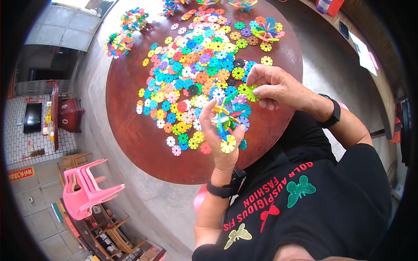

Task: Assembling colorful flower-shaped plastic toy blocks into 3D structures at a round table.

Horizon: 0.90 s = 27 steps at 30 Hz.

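My left hand (pixel 220 153) is closed around a partly built cluster (pixel 224 116) of interlocking plastic flower discs, with blue, green, yellow and white pieces standing at angles to one another. A yellow-green flower disc (pixel 250 92) with notched edges is pinched between the thumb and fingers of my right hand (pixel 276 88), just to the right of the cluster. Both hands are above the near right part of a round brown table (pixel 130 148). Beyond them spreads a large pile of loose flower discs (pixel 187 71) in many colours. Part of the cluster is hidden by my left fingers.
Finished-looking balls of discs stand at the table's far side, among them a multicoloured ball (pixel 134 19) and another one (pixel 266 30). Stacked pink chairs (pixel 89 187) are on the floor at left. A wooden counter (pixel 370 65) with papers runs along the right.
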{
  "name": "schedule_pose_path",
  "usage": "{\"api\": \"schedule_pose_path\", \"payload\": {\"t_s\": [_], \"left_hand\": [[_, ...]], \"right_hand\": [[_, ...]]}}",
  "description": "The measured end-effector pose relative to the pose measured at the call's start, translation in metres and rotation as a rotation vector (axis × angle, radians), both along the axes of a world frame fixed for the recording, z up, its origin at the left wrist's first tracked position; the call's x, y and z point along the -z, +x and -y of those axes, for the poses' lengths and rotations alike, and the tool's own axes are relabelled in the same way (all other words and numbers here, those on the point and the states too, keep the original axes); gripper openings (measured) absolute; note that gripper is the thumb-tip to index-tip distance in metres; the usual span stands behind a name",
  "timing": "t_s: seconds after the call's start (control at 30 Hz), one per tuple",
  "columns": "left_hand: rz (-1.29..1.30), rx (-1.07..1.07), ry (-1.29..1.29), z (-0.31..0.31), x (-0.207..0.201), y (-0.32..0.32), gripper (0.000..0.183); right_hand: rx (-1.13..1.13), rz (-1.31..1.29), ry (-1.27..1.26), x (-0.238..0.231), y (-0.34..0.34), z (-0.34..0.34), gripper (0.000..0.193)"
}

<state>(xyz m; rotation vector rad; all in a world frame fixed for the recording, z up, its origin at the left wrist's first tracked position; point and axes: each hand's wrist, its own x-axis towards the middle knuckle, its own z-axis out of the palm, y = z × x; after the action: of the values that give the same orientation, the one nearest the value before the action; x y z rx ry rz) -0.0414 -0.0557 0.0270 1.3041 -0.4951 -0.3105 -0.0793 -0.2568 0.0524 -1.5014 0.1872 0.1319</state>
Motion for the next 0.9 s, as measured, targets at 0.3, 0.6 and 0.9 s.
{"api": "schedule_pose_path", "payload": {"t_s": [0.3, 0.6, 0.9], "left_hand": [[0.094, 0.013, 0.051, -0.002, 0.005, -0.002, 0.07], [0.343, -0.009, 0.181, -0.001, 0.009, -0.004, 0.068], [0.153, 0.045, 0.109, -0.001, 0.012, -0.005, 0.069]], "right_hand": [[-0.037, -0.136, 0.14, -0.001, 0.0, 0.006, 0.016], [-0.083, -0.17, 0.142, -0.002, -0.001, 0.006, 0.015], [-0.114, -0.136, 0.094, -0.004, -0.001, 0.003, 0.016]]}}
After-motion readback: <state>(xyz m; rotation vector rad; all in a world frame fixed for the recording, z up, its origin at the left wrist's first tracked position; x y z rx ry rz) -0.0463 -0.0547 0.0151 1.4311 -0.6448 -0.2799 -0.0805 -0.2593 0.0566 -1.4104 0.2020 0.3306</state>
